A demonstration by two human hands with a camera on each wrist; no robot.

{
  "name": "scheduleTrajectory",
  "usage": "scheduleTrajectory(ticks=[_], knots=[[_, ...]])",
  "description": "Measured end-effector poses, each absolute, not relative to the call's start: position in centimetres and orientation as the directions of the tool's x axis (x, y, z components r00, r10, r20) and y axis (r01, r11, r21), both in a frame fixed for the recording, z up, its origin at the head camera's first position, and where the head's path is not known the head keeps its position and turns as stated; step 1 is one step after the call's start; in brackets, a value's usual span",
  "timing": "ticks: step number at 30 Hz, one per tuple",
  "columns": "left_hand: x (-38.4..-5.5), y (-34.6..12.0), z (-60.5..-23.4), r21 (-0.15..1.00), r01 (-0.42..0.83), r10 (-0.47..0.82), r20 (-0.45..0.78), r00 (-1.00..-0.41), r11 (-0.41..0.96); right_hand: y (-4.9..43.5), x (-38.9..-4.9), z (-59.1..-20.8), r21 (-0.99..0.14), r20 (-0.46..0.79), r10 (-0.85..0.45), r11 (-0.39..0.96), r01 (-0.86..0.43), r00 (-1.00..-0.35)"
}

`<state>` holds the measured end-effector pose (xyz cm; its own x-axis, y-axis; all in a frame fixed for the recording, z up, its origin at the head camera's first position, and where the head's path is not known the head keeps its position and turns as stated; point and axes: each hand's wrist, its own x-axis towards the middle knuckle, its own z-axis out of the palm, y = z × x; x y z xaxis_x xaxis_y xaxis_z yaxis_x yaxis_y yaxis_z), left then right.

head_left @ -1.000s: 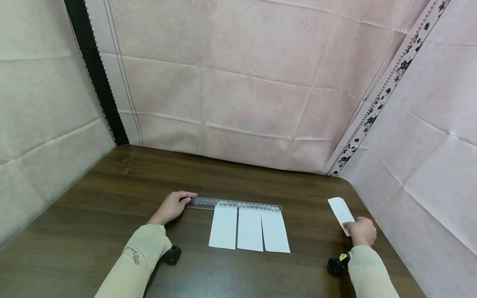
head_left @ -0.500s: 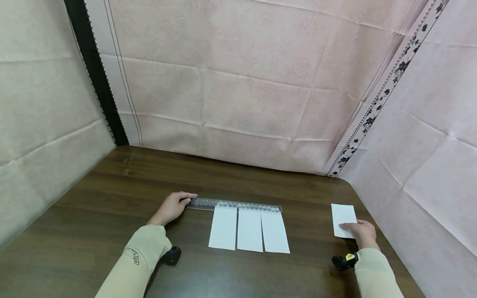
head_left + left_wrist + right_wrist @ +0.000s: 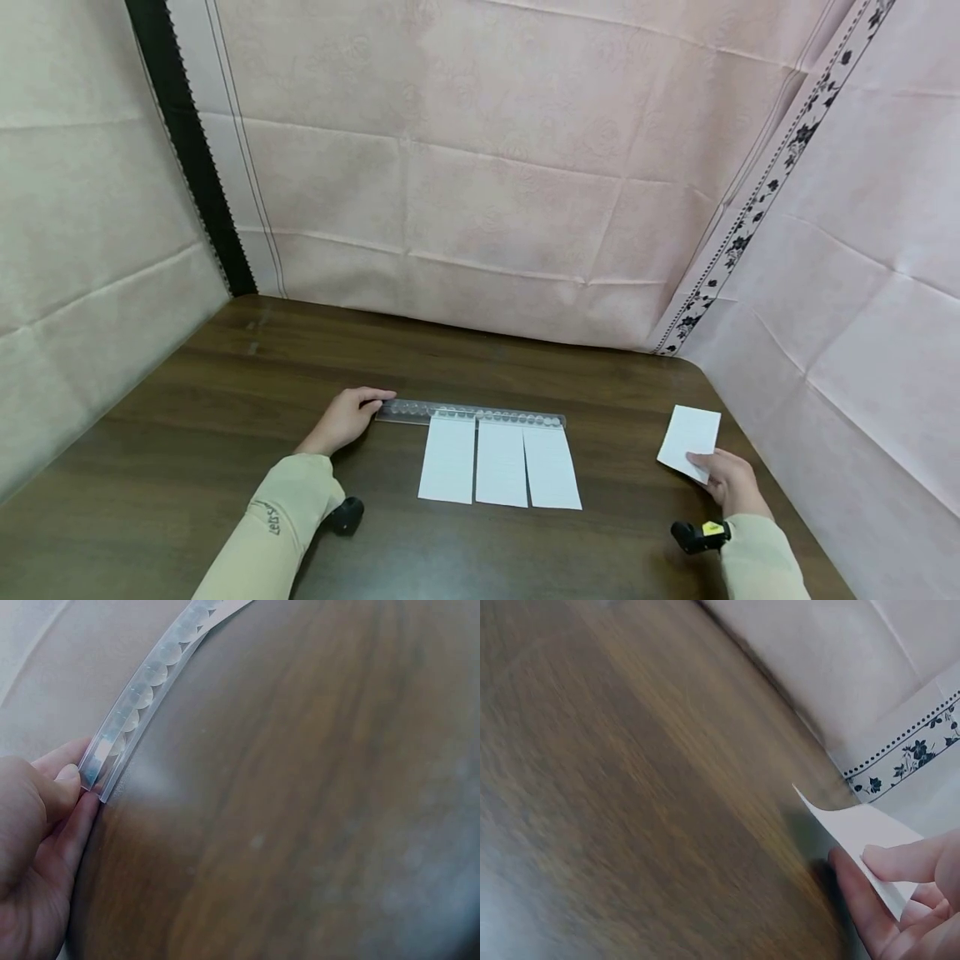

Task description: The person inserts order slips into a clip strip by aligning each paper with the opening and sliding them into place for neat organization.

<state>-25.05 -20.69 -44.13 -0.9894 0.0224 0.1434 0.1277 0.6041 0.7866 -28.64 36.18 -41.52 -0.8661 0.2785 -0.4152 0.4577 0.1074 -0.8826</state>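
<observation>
My left hand pinches the left end of a clear plastic ruler, which has a row of rounded shapes along it. In the left wrist view the thumb and fingers close on the end of that ruler. Three white paper slips, left, middle and right, lie side by side with their top ends at the ruler. Off to the right, my right hand holds another white paper slip between thumb and fingers. Seen from the right wrist, this slip is bent and tilted above the table.
The brown wood-grain table carries all of this. Pale cloth hangings enclose it at the back and both sides, with a black band at the left and a floral strip at the right.
The right hand has turned its paper slip, so its face now shows more broadly and leans right, and the hand sits slightly lower. The left hand, ruler and other slips stay in place.
</observation>
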Motion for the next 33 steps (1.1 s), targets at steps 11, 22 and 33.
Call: scheduleTrajectory(ticks=[11,22,33], knots=[[-25.2,-20.8,-44.3,0.780,0.142,0.032,0.156,-0.987,0.609,35.1,-27.6,-41.6,-0.922,-0.386,0.225,-0.086,0.376,-0.895],[-25.0,-20.7,-44.1,0.780,0.134,0.032,0.145,-0.989,0.611,33.7,-27.4,-42.0,-0.934,-0.342,0.151,-0.165,0.318,-0.927],[-25.2,-20.7,-44.1,0.789,0.111,0.017,0.127,-0.992,0.605,32.0,-27.3,-42.0,-0.939,-0.338,0.175,-0.133,0.318,-0.925]])
